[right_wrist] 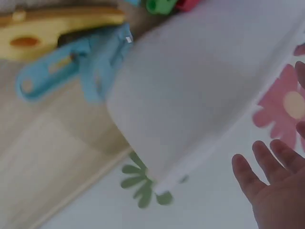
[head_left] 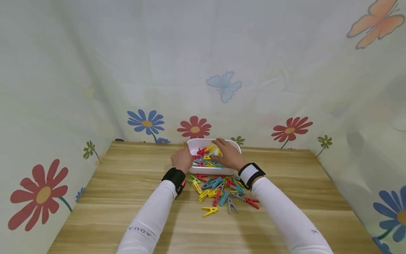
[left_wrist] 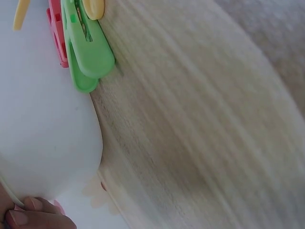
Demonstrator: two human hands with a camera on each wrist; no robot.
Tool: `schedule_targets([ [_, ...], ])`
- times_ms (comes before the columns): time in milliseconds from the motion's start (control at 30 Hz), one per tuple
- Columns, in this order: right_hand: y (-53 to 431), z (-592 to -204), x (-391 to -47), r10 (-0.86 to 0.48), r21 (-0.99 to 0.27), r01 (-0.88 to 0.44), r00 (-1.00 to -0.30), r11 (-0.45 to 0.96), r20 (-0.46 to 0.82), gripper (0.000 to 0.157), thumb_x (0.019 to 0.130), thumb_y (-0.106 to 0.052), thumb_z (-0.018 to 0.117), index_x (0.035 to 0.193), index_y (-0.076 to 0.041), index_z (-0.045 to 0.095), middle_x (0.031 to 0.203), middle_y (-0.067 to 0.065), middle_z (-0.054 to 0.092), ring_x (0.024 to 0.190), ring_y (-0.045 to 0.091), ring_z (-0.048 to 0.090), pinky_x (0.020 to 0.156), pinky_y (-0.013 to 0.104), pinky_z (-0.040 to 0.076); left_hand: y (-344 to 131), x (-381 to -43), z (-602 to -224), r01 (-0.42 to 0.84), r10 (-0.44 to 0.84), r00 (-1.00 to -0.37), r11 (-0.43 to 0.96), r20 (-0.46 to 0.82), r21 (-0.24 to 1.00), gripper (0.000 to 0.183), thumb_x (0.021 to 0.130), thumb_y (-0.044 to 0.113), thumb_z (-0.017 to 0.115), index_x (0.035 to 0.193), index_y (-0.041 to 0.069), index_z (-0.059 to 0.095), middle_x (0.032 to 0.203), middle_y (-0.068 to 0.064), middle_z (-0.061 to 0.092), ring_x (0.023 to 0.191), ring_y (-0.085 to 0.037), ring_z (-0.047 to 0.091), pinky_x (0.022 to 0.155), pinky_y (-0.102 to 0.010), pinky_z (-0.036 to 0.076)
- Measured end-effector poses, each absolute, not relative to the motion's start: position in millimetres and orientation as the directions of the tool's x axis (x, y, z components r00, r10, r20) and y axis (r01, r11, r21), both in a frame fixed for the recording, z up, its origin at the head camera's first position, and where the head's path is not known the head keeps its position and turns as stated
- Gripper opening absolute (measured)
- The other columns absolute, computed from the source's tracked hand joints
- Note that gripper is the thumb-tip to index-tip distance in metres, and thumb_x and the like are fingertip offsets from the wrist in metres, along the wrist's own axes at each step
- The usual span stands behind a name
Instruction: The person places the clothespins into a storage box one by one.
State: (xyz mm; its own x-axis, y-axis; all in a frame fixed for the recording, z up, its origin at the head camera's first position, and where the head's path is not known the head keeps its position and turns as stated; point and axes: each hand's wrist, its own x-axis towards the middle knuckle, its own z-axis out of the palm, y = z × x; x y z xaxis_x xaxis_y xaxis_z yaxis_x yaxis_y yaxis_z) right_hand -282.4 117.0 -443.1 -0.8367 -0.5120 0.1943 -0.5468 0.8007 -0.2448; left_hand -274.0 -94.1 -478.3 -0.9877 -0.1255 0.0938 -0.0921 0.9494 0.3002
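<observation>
A person's left hand (head_left: 182, 158) grips the left rim of a white tub (head_left: 210, 171) partly filled with colored clothespins (head_left: 203, 163), while the right hand (head_left: 231, 155) reaches over the tub's right side, fingers parted and grasping nothing. The tub sits near the back edge of a wooden table (head_left: 133, 162), and more red, yellow, blue, green and gray pins (head_left: 216, 193) lie scattered just in front of it, between two white-sleeved forearms (head_left: 152, 211).
</observation>
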Motion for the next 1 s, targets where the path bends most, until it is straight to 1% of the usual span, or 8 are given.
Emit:
schedule_targets([
  [67,118.3,-431.3,-278.0,-0.512,-0.255,-0.556,-0.83,0.791,0.221,0.073,0.089,-0.034,0.072,0.15,-0.014,0.037,0.157,0.016,0.032,0.137,0.04,0.043,0.107,0.055,0.041,-95.2,-274.4,-477.8,-0.093,-0.127,-0.987,0.952,0.1,0.291,0.061,0.095,0.025,0.061,0.149,0.007,0.041,0.065,-0.006,0.057,0.056,-0.02,0.056,0.05,-0.033,0.043],
  [200,122.0,-404.6,-264.0,-0.525,-0.26,-0.591,-0.803,0.764,0.282,0.076,0.089,-0.032,0.073,0.152,-0.015,0.033,0.16,0.014,0.025,0.141,0.039,0.037,0.11,0.056,0.038,-95.9,-275.0,-478.4,-0.085,-0.116,-0.988,0.957,0.097,0.276,0.06,0.095,0.026,0.06,0.149,0.008,0.041,0.063,-0.006,0.056,0.054,-0.02,0.055,0.049,-0.033,0.042],
  [367,132.7,-379.4,-234.4,-0.563,-0.222,-0.636,-0.764,0.739,0.317,0.079,0.087,-0.032,0.074,0.152,-0.015,0.033,0.161,0.014,0.023,0.142,0.039,0.035,0.111,0.057,0.035,-94.2,-273.2,-480.6,-0.087,-0.115,-0.99,0.958,0.088,0.273,0.06,0.095,0.026,0.059,0.15,0.007,0.04,0.066,-0.008,0.059,0.057,-0.022,0.059,0.053,-0.035,0.047],
  [500,145.3,-371.4,-213.0,-0.587,-0.175,-0.662,-0.735,0.729,0.34,0.079,0.086,-0.033,0.075,0.152,-0.015,0.034,0.161,0.013,0.024,0.142,0.039,0.036,0.112,0.06,0.032,-93.8,-277.3,-480.6,-0.101,-0.131,-0.987,0.954,0.089,0.282,0.062,0.095,0.027,0.061,0.15,0.008,0.04,0.07,-0.008,0.063,0.062,-0.023,0.062,0.056,-0.036,0.051],
  [633,158.5,-378.2,-195.0,-0.61,-0.108,-0.68,-0.708,0.725,0.357,0.083,0.083,-0.036,0.078,0.151,-0.016,0.035,0.16,0.014,0.028,0.139,0.038,0.04,0.11,0.058,0.036,-94.1,-279.6,-482.3,-0.103,-0.142,-0.982,0.954,0.123,0.283,0.062,0.093,0.027,0.062,0.149,0.008,0.042,0.072,-0.009,0.065,0.062,-0.024,0.062,0.056,-0.037,0.051],
  [767,174.4,-396.7,-176.8,-0.633,-0.067,-0.685,-0.702,0.725,0.327,0.086,0.08,-0.035,0.081,0.151,-0.015,0.037,0.158,0.016,0.032,0.134,0.039,0.045,0.106,0.058,0.04,-93.3,-278.4,-484.7,-0.094,-0.136,-0.982,0.955,0.134,0.283,0.06,0.093,0.025,0.061,0.148,0.007,0.044,0.073,-0.011,0.066,0.061,-0.025,0.062,0.056,-0.039,0.051],
  [833,182.5,-406.2,-169.1,-0.637,-0.072,-0.683,-0.71,0.727,0.298,0.087,0.079,-0.035,0.082,0.151,-0.015,0.037,0.157,0.016,0.032,0.134,0.039,0.044,0.107,0.058,0.038,-93.3,-278.6,-485.6,-0.094,-0.133,-0.983,0.954,0.123,0.285,0.06,0.093,0.025,0.06,0.148,0.007,0.043,0.073,-0.011,0.065,0.06,-0.025,0.062,0.055,-0.038,0.051],
  [1000,200.6,-422.3,-155.9,-0.614,-0.131,-0.653,-0.75,0.746,0.246,0.091,0.075,-0.039,0.084,0.15,-0.015,0.038,0.159,0.015,0.029,0.14,0.039,0.036,0.11,0.061,0.033,-93.4,-280.4,-484.1,-0.097,-0.134,-0.984,0.956,0.118,0.277,0.06,0.094,0.026,0.059,0.149,0.008,0.042,0.071,-0.01,0.063,0.059,-0.023,0.061,0.054,-0.037,0.05],
])
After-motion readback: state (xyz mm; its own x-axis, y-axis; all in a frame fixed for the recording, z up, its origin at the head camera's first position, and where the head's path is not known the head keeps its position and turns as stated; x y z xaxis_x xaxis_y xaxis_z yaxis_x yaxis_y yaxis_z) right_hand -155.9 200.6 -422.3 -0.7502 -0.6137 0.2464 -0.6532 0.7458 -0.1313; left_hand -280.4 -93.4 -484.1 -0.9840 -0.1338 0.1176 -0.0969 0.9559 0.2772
